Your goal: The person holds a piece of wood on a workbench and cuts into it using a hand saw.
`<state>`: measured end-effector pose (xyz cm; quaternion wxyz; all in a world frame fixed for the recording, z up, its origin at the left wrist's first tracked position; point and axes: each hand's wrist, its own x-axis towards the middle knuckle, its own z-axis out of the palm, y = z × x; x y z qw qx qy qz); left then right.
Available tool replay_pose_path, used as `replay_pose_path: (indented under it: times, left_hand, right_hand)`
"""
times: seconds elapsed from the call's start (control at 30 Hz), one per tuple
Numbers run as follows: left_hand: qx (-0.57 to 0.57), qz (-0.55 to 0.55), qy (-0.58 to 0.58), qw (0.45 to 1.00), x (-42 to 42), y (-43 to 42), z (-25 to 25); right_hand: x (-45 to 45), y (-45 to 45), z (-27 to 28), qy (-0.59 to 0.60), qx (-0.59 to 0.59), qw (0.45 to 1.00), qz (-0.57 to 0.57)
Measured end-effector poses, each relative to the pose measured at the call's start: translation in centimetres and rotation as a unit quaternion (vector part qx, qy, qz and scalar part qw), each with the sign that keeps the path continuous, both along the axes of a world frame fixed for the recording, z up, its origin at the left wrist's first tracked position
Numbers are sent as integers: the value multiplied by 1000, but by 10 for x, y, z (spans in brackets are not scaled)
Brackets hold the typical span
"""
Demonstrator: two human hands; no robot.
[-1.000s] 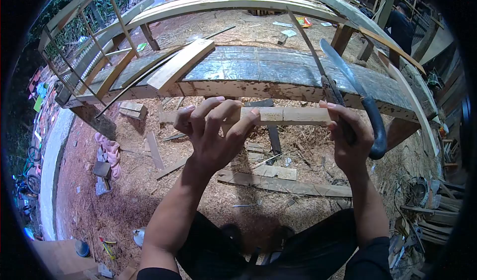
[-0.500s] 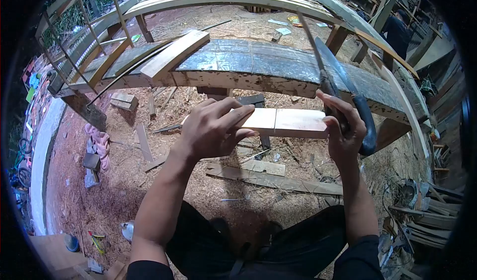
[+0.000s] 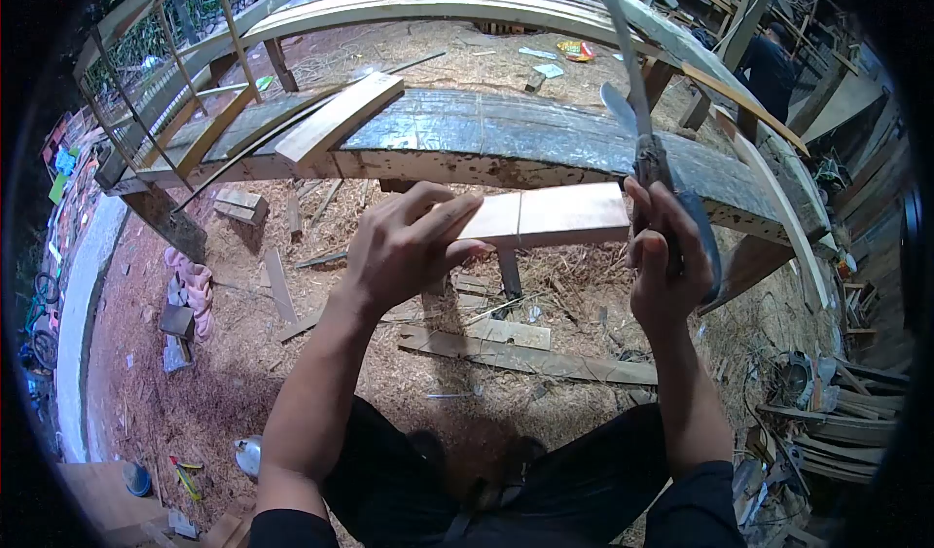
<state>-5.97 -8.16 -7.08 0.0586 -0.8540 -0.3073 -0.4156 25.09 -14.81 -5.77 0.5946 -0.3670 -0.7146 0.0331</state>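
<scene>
My left hand (image 3: 397, 246) is closed around one end of a pale wooden block (image 3: 574, 209), held above the ground in front of the bench. A thin line crosses the block's upper face. In my right hand (image 3: 673, 256) are two bladed tools, gripped together with blades pointing up. One is a machete-like knife (image 3: 628, 56) with a long narrow blade and a worn handle. The other has a dark blue handle (image 3: 704, 241) and a shiny blade (image 3: 616, 108), partly hidden behind the first. My right fingers are just beyond the block's far end, apparently apart from it.
A dark-topped wooden bench (image 3: 457, 125) spans the space ahead, with a loose plank (image 3: 341, 117) on its left. Boards (image 3: 525, 355) and shavings cover the ground. Long beams (image 3: 438, 5) lie farther back. A person (image 3: 769, 66) is at the far right.
My right hand has come away from the block's end, and its tools have turned more upright. The block has shifted slightly left and tilted, its right end higher.
</scene>
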Motion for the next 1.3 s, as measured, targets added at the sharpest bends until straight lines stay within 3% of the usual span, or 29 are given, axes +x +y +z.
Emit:
replay_pose_path:
  times: [0.17,0.23,0.3,0.4,0.5,0.7,0.9,1.3]
  left_hand:
    - [43,28,-7,999,24,17,42]
    - [28,45,24,998,36,27,56]
    - [41,51,28,997,42,37,59]
    - [-13,120,72,990,50,48,53]
    - [17,132,73,988,53,56,45]
    - [-50,136,129,981,55,58,55]
    - [-47,128,132,982,59,57,54]
    - [-79,128,166,975,61,55,66]
  right_hand:
    - [-16,-13,21,81,14,997,7]
    - [-16,-12,22,52,48,996,-47]
    - [-13,-18,24,121,-3,991,-55]
    - [-5,-31,24,120,-72,989,-42]
    - [-26,-52,17,166,-138,976,-26]
    - [-75,-79,-58,293,-167,941,-17]
    - [-78,-84,-59,231,-189,953,-52]
    - [-80,-83,-62,191,-219,957,-13]
